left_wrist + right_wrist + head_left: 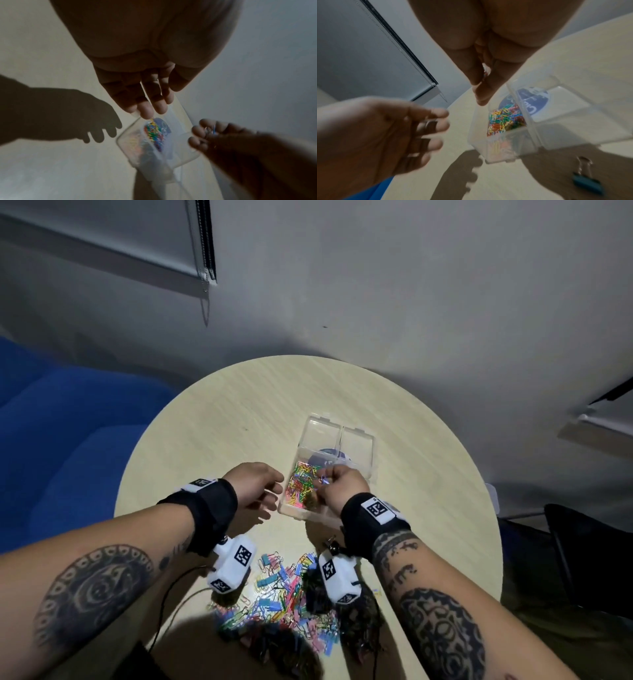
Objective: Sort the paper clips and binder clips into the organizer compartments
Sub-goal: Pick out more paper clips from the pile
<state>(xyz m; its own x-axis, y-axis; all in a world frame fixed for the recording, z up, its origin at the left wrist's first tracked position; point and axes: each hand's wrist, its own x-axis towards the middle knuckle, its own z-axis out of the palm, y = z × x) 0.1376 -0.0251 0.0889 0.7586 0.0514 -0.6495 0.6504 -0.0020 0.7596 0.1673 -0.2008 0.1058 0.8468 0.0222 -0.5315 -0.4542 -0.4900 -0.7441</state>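
**Clips over the clear box**

Right now my right hand (342,486) hangs over the clear organizer (356,451), fingers curled together and pinching a small blue paper clip (323,480) above the left compartment. That compartment already holds a heap of coloured paper clips (301,484); from the right wrist view the same heap (505,119) sits against the middle divider. The right compartment shows only a round blue label (534,100) on its floor. Both flip lids stand raised at the far side of the box.

My left hand (255,487) floats just beside the organizer's left wall, fingers loosely spread and holding nothing; in the left wrist view the fingertips (145,111) are over the box's near corner, though whether they touch the plastic I cannot tell.

Nearer to me on the round pale table (212,433), under my forearms, lies the unsorted pile of clips (284,601): pastel binder clips mixed with coloured paper clips. One dark binder clip (587,178) lies apart from the pile, close to the organizer's near side.

A blue seat (68,422) stands left of the table.
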